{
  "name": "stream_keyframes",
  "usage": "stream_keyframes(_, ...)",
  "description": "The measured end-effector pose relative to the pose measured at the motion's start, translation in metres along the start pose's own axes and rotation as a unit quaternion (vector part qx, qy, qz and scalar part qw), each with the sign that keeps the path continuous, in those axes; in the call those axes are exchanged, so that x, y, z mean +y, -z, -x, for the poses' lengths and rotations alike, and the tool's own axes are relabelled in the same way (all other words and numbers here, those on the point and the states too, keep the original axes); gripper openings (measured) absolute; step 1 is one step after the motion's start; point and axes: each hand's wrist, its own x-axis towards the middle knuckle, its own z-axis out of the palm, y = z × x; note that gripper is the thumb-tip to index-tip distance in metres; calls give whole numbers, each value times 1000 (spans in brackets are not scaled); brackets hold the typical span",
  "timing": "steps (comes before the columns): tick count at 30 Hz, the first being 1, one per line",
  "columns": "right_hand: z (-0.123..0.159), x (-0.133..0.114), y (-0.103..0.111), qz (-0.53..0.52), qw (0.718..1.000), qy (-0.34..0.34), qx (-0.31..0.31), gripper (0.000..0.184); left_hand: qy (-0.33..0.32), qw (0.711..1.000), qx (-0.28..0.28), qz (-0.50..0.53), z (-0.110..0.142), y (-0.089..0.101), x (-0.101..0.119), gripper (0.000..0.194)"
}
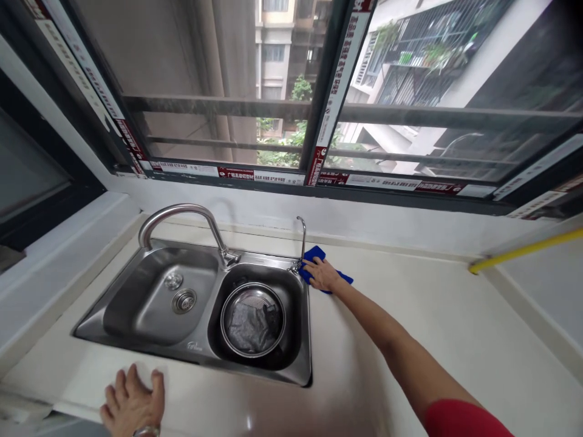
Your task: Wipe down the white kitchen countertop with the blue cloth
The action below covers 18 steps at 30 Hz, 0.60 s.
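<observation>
My right hand (322, 275) presses a blue cloth (315, 252) onto the back right corner of the sink, beside the thin curved tap (302, 233). Part of the cloth spreads out on the counter under my wrist. Near the counter's front edge, my left hand (132, 399) rests with its fingers spread and holds nothing. Between the hands lies the steel double sink (204, 340). In its right basin sits a round metal colander (253, 292) with a dark grey, crumpled-looking thing (255, 325) inside.
A large curved faucet (182, 208) arches over the left basin, where a drain (183, 301) and a loose strainer piece (173, 280) show. White countertop (437, 315) stretches to the right. A yellow pipe (523, 250) runs along the right wall. Behind the sink stands a dark-framed window (255, 185).
</observation>
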Motion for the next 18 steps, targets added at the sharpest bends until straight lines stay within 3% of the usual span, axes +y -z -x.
stream_keyframes(6, -8, 12, -1, 6, 999, 43, -6, 51, -2, 1000, 3, -7, 0, 1, 2, 87)
stream_keyframes(18, -13, -12, 1, 12, 999, -36, -16, 47, -5, 1000, -6, -1, -1, 0, -3, 88)
